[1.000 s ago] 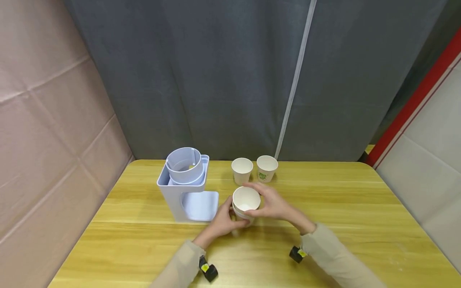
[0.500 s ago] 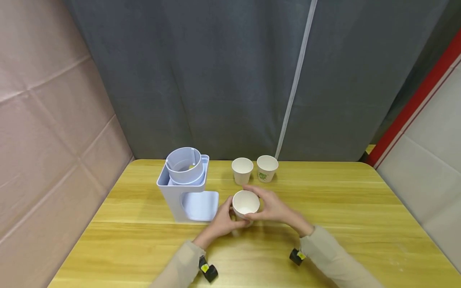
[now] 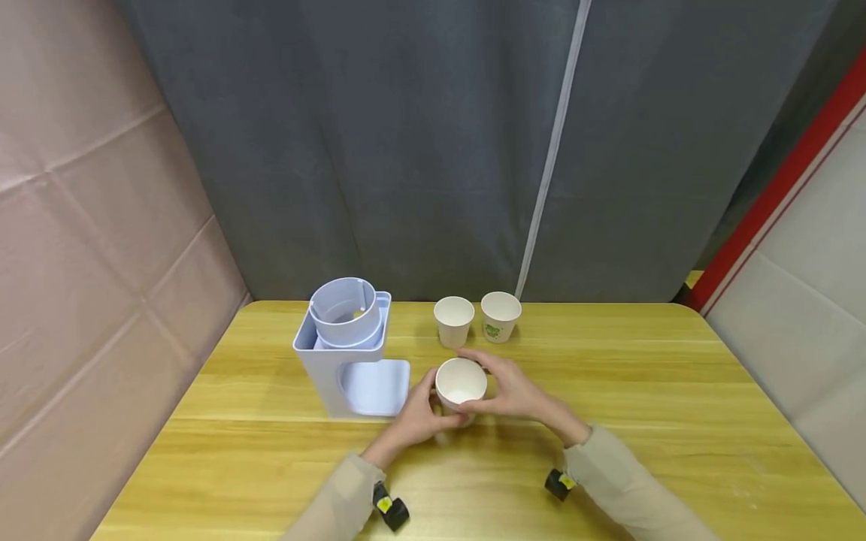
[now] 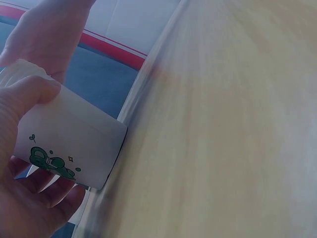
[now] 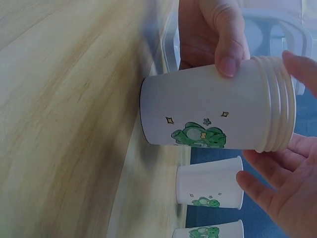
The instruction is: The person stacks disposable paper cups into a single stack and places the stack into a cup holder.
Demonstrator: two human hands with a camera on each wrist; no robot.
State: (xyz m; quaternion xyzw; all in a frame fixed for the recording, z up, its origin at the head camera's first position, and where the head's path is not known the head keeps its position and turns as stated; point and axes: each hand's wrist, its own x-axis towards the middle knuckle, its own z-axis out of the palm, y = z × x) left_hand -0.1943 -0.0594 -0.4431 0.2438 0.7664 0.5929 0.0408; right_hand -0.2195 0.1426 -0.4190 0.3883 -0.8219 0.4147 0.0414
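A stack of nested white paper cups stands upright on the wooden table, between my two hands. Several rims sit close together at its top, and a green cartoon print marks the outer cup. My left hand grips the cup body from the left, its thumb lying along the wall. At the rims, my right hand holds the stack between thumb and fingers. Behind stand two single paper cups, one on the left and one on the right.
Left of the stack is a pale blue dispenser-like stand with a round cylinder on top and a flat base tray. A dark curtain hangs behind the table.
A second ago the top cup sat higher, a gap showing below its rim. My right hand has lowered it into the stack. The left hand has stayed in place.
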